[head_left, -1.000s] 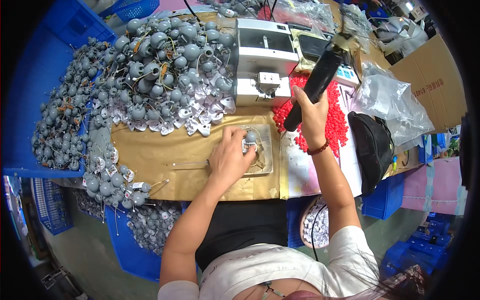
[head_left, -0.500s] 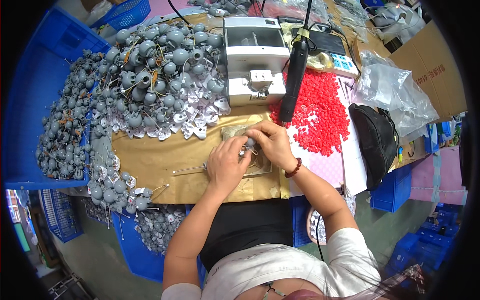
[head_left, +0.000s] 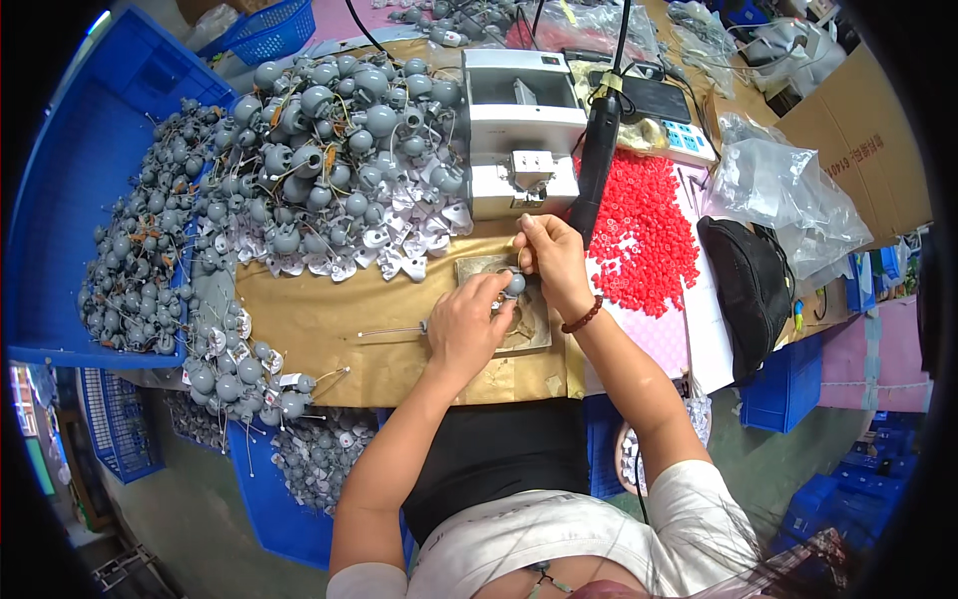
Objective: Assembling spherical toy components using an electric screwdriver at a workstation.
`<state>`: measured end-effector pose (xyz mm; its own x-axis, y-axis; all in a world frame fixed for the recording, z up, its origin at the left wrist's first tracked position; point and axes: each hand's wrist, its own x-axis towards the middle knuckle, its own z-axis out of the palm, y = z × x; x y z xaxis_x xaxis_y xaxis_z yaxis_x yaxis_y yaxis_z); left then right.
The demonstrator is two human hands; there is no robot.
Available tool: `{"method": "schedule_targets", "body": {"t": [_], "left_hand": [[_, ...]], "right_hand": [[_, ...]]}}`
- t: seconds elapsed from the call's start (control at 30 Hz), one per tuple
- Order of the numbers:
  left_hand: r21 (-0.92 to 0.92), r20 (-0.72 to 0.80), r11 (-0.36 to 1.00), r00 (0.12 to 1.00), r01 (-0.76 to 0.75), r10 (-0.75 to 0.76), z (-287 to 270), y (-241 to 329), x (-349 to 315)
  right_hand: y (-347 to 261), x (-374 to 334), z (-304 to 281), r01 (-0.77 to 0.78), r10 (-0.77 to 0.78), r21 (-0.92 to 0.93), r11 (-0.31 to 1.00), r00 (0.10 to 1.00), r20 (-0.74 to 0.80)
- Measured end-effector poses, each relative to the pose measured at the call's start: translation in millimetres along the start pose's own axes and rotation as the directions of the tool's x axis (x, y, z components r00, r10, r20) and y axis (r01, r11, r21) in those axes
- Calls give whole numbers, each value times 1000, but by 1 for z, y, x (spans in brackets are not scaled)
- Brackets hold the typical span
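Note:
My left hand (head_left: 467, 321) closes around a small grey ball-shaped part (head_left: 515, 285), holding it over a square metal plate (head_left: 529, 334) on the table. A thin rod with a pale tip (head_left: 389, 331) sticks out to the left from under that hand. Just above the part, my right hand (head_left: 555, 258) has thumb and forefinger pinched together. What looks like a thin wire runs down from that pinch toward the part, but it is too fine to make out surely. My fingers hide much of the part's lower side.
A big heap of grey ball-shaped parts (head_left: 319, 130) with wires lies at the back left, beside a blue bin (head_left: 100, 210) of more. A grey-white machine (head_left: 524, 130) stands behind my hands. A black electric screwdriver (head_left: 599, 150) hangs near red plastic pieces (head_left: 644, 235). A black pouch (head_left: 738, 290) lies right.
My right hand has lifted away from the part, up toward the machine, and its fingers are now pinched. The left hand stays on the part. The whole view has shifted slightly.

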<state>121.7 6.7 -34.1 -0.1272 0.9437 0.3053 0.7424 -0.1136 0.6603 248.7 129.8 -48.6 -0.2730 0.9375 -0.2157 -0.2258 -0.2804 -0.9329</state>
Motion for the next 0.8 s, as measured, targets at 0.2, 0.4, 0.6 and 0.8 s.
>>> {"method": "schedule_targets", "body": {"t": [0.2, 0.4, 0.6, 0.8], "left_hand": [[-140, 84, 987, 995, 73, -62, -10, -2, 2], [-317, 264, 884, 927, 343, -265, -52, -12, -10], [-43, 25, 882, 883, 469, -468, -174, -36, -51], [659, -361, 589, 884, 468, -298, -295, -115, -95]], "right_hand": [[-32, -22, -7, 31, -19, -128, 991, 996, 93], [-51, -30, -79, 497, -350, -745, 445, 862, 366], [-47, -36, -116, 602, -206, -790, -113, 764, 612], [-37, -24, -124, 596, -226, -789, -150, 756, 614]]}}
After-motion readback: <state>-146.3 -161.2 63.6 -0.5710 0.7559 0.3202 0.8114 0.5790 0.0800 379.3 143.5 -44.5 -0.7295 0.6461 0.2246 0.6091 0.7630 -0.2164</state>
